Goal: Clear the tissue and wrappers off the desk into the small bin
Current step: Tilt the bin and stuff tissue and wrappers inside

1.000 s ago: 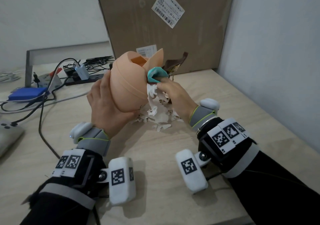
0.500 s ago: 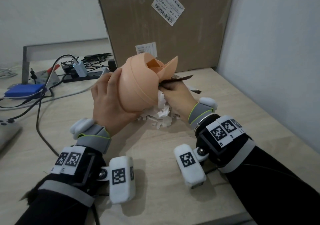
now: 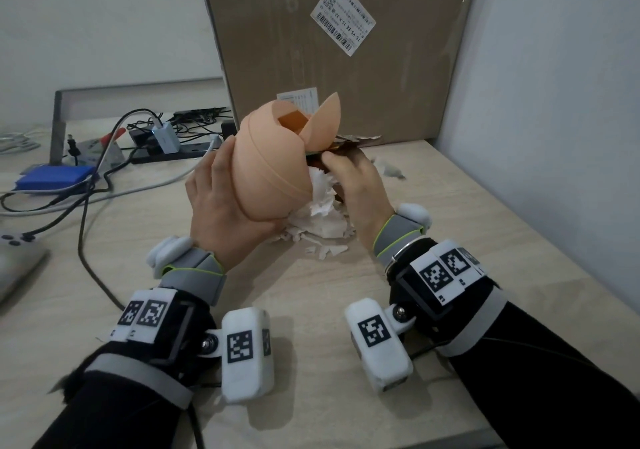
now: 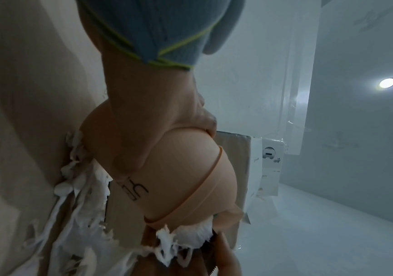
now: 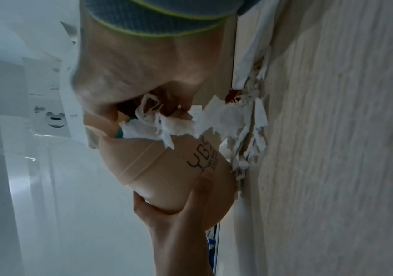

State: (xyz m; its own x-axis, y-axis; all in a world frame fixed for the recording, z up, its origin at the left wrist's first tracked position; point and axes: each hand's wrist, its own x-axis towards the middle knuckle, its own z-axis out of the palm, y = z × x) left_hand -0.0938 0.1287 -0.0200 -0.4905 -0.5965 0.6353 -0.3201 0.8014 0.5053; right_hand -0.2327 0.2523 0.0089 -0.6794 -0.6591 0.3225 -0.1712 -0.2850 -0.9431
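Note:
My left hand grips the small peach bin from the left and holds it off the desk, tilted right, with its flap lid open. Against the bin's mouth, my right hand pinches a bunch of torn white tissue and a brown wrapper. The left wrist view shows the bin with tissue hanging below it. In the right wrist view the tissue hangs from my fingers beside the bin. More tissue scraps lie on the desk underneath.
A tall cardboard box stands right behind the bin and a wall closes the right side. Cables and a power strip, a blue box and a grey device lie at the left. One tissue scrap lies by the box.
The bin has tipped further right and lower. The teal wrapper at its mouth a second ago is nearly out of sight. My right hand stays there with tissue and brown wrapper.

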